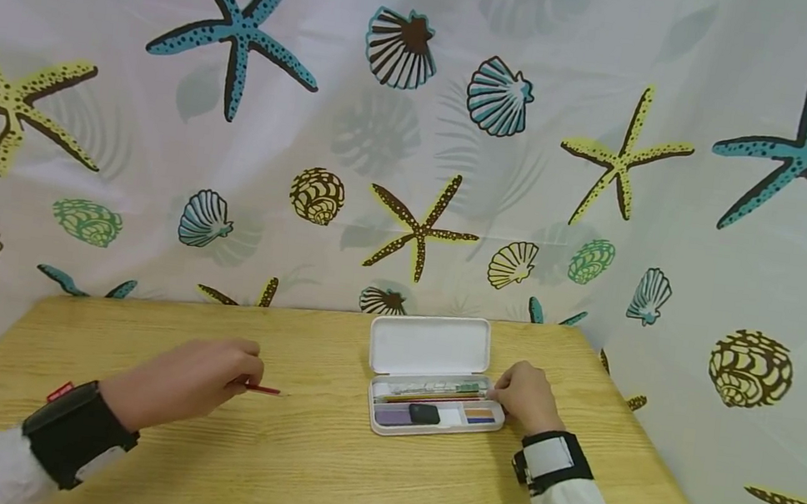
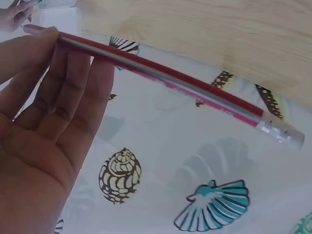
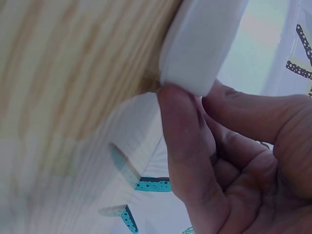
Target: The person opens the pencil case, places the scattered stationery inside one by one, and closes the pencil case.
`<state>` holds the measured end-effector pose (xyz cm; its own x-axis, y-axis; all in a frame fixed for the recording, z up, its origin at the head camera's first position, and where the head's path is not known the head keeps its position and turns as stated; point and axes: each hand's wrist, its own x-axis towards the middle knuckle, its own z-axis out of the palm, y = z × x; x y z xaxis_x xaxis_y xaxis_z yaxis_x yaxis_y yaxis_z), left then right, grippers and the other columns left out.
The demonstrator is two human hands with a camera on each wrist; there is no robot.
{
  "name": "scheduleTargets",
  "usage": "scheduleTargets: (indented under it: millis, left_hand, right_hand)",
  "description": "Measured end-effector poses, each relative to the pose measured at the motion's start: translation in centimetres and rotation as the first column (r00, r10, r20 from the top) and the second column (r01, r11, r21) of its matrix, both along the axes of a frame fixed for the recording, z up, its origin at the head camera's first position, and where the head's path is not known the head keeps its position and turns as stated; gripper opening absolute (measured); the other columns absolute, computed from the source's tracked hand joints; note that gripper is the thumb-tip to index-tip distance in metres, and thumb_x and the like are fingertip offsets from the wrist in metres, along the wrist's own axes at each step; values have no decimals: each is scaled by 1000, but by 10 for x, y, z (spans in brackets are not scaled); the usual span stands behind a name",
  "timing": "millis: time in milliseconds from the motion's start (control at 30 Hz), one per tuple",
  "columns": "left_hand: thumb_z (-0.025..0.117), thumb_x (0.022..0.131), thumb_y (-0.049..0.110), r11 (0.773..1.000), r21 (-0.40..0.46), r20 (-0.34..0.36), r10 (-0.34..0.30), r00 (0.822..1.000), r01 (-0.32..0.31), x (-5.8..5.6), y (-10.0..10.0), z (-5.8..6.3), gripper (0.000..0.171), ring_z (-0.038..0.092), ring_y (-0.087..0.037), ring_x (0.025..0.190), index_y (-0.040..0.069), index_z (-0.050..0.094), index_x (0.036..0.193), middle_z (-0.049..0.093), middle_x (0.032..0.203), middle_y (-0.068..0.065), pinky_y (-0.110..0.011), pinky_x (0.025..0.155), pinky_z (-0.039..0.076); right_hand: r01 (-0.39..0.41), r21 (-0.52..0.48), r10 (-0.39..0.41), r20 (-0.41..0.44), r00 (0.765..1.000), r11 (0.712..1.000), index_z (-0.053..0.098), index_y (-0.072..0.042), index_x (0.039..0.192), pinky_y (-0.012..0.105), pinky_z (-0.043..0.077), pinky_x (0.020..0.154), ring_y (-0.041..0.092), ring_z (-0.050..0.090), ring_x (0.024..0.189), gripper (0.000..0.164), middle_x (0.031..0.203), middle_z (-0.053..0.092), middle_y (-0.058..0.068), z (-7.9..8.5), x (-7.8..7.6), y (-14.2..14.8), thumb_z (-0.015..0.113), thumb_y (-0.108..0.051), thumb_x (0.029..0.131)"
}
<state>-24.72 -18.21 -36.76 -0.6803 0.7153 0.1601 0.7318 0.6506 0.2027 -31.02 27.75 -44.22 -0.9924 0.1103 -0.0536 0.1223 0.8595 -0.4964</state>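
My left hand point(image 1: 195, 378) is raised over the left part of the table and pinches a red pencil point(image 2: 161, 73) between thumb and fingers. The pencil has a silver-grey stripe and a white eraser end point(image 2: 282, 132); its tip points right in the head view. At the table's right side, my right hand point(image 1: 528, 395) grips the right end of an open white pencil case point(image 1: 429, 348). In the right wrist view, thumb and forefinger pinch the case's white corner point(image 3: 195, 53). Inside lie several pencils point(image 1: 427, 398), a black block point(image 1: 425, 413) and a purple piece point(image 1: 393, 415).
Orange and blue strips point(image 1: 480, 416) lie in the case's right compartment. The case stands on a wooden table point(image 1: 300, 475), its lid tipped back. Behind and to the right hangs a white curtain point(image 1: 300, 105) printed with starfish and shells, close to the table's edges.
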Motion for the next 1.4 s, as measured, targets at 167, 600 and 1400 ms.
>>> scheduleTargets:
  millis: [167,600,1400]
  left_hand:
    - [77,91,3,1000,14,-12,-3,1000,3,-14,27,5,14,51,-3,70,16,72,90,54,82,9,-23,63,49]
    - [72,95,2,993,95,-73,-63,995,69,-52,118,10,8,60,-12,77,6,78,97,65,85,-1,-27,74,55]
    - [66,97,-1,995,87,-6,-45,999,45,-89,237,-21,18,62,-10,77,9,79,89,73,86,-1,-25,74,53]
  right_hand:
    - [3,-2,-3,2,1000,1000,73,2,80,28,45,56,20,58,65,13,71,62,7,0,2,0,79,-6,89]
    - [-9,11,9,-22,1000,1000,73,3,80,29,48,54,19,60,63,13,71,64,7,-2,2,0,79,-6,89]
    - [-17,17,18,-31,999,1000,74,3,80,28,46,55,19,59,63,14,69,64,6,2,4,0,80,-6,88]
